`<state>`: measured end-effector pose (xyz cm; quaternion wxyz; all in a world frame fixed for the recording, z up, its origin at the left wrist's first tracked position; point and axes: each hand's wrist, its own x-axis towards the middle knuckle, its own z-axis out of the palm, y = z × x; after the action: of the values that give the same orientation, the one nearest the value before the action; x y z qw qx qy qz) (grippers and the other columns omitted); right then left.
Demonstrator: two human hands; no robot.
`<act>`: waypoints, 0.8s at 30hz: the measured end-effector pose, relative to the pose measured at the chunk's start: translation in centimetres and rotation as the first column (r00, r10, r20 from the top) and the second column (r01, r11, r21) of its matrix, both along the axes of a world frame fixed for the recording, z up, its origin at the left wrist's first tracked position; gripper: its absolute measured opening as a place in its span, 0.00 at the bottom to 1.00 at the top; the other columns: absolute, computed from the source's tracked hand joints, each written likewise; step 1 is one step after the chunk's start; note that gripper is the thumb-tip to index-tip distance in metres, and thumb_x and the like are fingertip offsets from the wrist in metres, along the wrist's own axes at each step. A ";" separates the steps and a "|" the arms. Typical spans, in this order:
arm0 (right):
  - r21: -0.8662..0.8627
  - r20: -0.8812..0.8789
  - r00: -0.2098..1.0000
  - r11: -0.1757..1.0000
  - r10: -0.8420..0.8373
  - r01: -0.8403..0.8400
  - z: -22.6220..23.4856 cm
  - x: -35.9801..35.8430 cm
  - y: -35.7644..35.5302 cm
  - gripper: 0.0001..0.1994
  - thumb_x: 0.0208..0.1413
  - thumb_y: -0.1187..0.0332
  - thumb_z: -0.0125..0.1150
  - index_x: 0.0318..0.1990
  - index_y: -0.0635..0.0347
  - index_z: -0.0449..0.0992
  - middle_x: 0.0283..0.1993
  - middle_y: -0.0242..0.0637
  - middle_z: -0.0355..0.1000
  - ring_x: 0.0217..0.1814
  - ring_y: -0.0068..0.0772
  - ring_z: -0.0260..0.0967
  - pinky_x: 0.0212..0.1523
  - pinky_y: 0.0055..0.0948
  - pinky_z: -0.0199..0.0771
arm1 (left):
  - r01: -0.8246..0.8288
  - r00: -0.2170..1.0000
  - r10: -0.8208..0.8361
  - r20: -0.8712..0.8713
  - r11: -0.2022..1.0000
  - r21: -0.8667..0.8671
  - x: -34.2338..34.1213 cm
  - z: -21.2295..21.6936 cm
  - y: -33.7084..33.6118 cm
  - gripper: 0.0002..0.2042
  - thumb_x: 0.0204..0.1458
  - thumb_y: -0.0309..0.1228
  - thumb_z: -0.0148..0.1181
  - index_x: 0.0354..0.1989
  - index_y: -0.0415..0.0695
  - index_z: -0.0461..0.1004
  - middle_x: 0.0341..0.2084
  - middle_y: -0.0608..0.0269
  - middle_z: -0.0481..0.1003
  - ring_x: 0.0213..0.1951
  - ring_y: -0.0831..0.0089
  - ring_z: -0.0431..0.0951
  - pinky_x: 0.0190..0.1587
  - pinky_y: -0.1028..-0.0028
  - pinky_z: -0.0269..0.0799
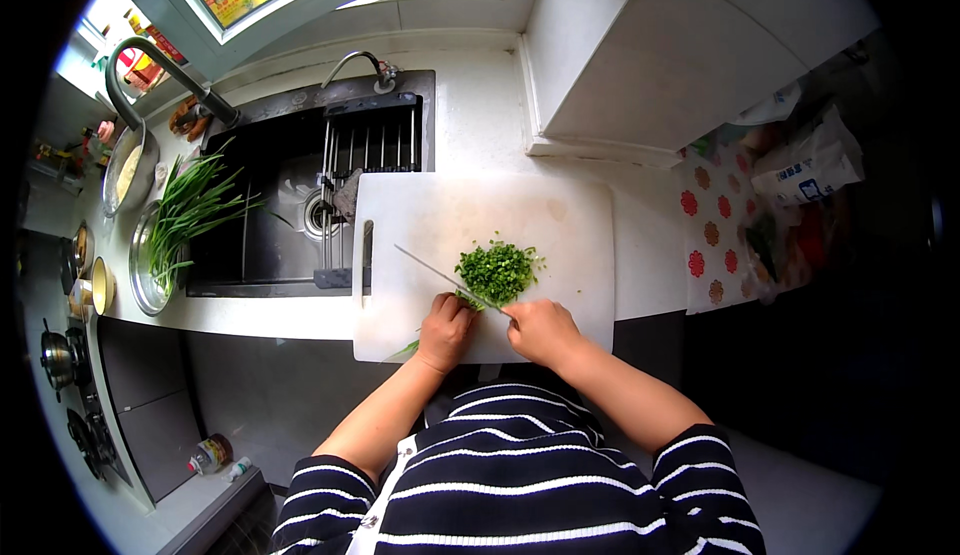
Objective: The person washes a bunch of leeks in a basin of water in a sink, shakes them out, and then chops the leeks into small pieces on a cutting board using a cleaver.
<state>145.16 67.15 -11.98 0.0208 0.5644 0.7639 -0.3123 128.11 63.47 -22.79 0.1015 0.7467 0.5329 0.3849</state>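
A white cutting board [420, 205] lies at the counter's front edge. On it is a pile of finely chopped green chives [497, 269]. My right hand [543, 331] is closed round the handle of a kitchen knife [428, 267], whose blade slants up to the left along the pile's near side. Just left of the handle, my left hand [447, 331] has its fingers curled down on uncut chives, close to the blade. A few green stalk ends [410, 347] stick out on that hand's left. Its fingers mostly hide the rest of the bunch.
Left of the board is a dark sink [230, 255] with a metal rack [345, 145] and faucet [170, 50]. A glass bowl [150, 290] of long chives [195, 210] stands beside it. A cabinet [640, 65] rises behind right; plastic bags [810, 170] lie on a flowered cloth [715, 225].
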 end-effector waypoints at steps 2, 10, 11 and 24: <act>-0.025 0.053 0.998 0.999 0.032 -0.031 -0.1 0.5 -0.7 0.12 0.46 0.68 0.54 0.38 0.54 0.81 0.30 0.51 0.75 0.34 0.55 0.74 0.40 0.47 0.76 | 0.000 1.000 0.000 -0.018 1.000 0.008 0.0 0.4 0.1 0.06 0.39 0.23 0.63 0.27 0.43 0.73 0.28 0.60 0.71 0.37 0.59 0.72 0.35 0.66 0.73; -0.055 0.092 0.996 0.998 0.015 -0.010 -0.4 0.0 -0.9 0.12 0.46 0.69 0.53 0.37 0.55 0.80 0.31 0.53 0.76 0.36 0.55 0.75 0.41 0.48 0.76 | 0.032 0.995 -0.027 -0.094 0.998 0.050 -0.3 1.2 0.0 0.04 0.38 0.25 0.60 0.25 0.42 0.74 0.32 0.60 0.73 0.37 0.60 0.73 0.35 0.68 0.75; -0.061 0.095 0.995 0.998 0.015 -0.009 -0.5 0.0 -0.9 0.12 0.46 0.69 0.53 0.37 0.55 0.80 0.32 0.52 0.76 0.36 0.55 0.75 0.42 0.47 0.76 | 0.043 0.993 -0.036 -0.113 0.997 0.061 -0.4 1.5 -0.1 0.05 0.37 0.25 0.59 0.25 0.42 0.74 0.33 0.60 0.74 0.37 0.61 0.74 0.35 0.68 0.75; -0.048 0.067 0.998 0.999 0.010 -0.006 -2.9 -3.1 1.0 0.10 0.46 0.68 0.53 0.34 0.57 0.80 0.32 0.50 0.76 0.36 0.54 0.75 0.40 0.46 0.76 | 0.079 0.992 -0.074 -0.099 0.996 0.046 -0.8 0.9 -0.3 0.08 0.36 0.23 0.59 0.28 0.43 0.77 0.32 0.62 0.75 0.37 0.63 0.76 0.35 0.70 0.76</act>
<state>142.05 68.10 -14.85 0.0614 0.5709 0.7572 -0.3112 127.26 63.13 -21.86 0.0715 0.7867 0.4986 0.3569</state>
